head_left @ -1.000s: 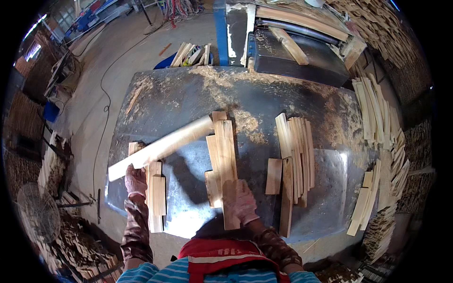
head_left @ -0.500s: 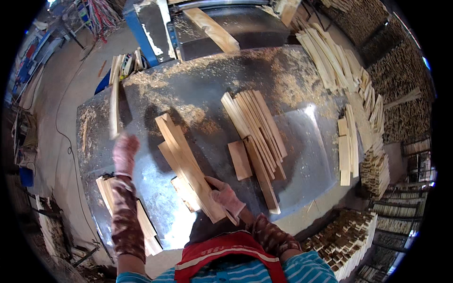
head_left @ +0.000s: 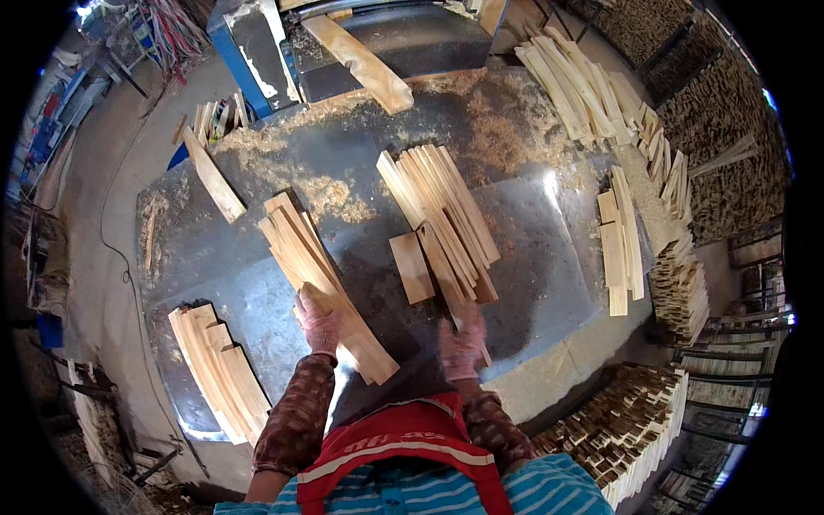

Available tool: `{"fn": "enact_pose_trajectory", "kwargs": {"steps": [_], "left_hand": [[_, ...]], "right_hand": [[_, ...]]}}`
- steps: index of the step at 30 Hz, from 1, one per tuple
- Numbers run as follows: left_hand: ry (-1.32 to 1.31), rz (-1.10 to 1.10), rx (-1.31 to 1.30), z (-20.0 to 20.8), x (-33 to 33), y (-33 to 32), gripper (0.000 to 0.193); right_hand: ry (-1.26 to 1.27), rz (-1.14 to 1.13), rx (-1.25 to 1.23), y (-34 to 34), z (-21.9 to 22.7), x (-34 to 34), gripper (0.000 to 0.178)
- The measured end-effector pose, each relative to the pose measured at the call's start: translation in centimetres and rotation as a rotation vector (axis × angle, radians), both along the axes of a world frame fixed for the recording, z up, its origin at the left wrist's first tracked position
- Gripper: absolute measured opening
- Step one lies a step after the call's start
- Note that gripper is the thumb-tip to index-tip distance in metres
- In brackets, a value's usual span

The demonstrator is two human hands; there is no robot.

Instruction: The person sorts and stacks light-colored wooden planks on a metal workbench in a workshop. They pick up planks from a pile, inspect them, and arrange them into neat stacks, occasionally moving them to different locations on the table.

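My gloved left hand (head_left: 318, 324) is closed around the left edge of a stack of pale wooden boards (head_left: 322, 279) at the middle of the metal table. At the near end of a second, fanned bundle of wooden strips (head_left: 451, 215), my gloved right hand (head_left: 463, 348) lies over a darker wooden strip (head_left: 439, 266). Motion smears its fingers, so its grip does not show. Beside that strip lies a short wooden block (head_left: 412, 269).
Sawdust is scattered over the table's (head_left: 532, 249) far side. A lone board (head_left: 213, 180) lies at the far left, and another pile of boards (head_left: 215, 369) at the near left. More strips (head_left: 622, 240) sit along the right edge. A machine (head_left: 386, 51) stands beyond.
My left hand has let go of the far-left board and come back to the middle stack. My right hand has left that stack and moved right to the fanned bundle.
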State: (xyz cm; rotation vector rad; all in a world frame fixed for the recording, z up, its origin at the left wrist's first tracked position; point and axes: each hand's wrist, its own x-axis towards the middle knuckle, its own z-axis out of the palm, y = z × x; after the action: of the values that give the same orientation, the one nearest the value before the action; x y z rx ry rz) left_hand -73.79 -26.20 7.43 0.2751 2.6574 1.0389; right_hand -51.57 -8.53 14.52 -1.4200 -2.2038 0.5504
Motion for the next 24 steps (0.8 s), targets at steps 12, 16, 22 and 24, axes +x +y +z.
{"fn": "enact_pose_trajectory", "kwargs": {"steps": [12,16,22,24], "left_hand": [[-0.941,-0.445,0.606,8.8,10.5,7.5,0.090],[-1.269,-0.146,0.785,5.3,8.1,4.1,0.057],[-1.474,-0.110,1.073,7.1,4.5,0.9,0.054],[-1.508,-0.108,1.123,7.7,4.2,0.8,0.054]], "right_hand": [[0.326,0.305,-0.491,-7.4,-2.9,6.3,0.028],[0.228,0.646,-0.418,-4.3,2.2,2.6,0.036],[-0.276,0.430,-0.138,2.3,-4.0,-7.0,0.084],[-0.441,0.432,0.001,2.6,-5.1,-9.5,0.092]]}}
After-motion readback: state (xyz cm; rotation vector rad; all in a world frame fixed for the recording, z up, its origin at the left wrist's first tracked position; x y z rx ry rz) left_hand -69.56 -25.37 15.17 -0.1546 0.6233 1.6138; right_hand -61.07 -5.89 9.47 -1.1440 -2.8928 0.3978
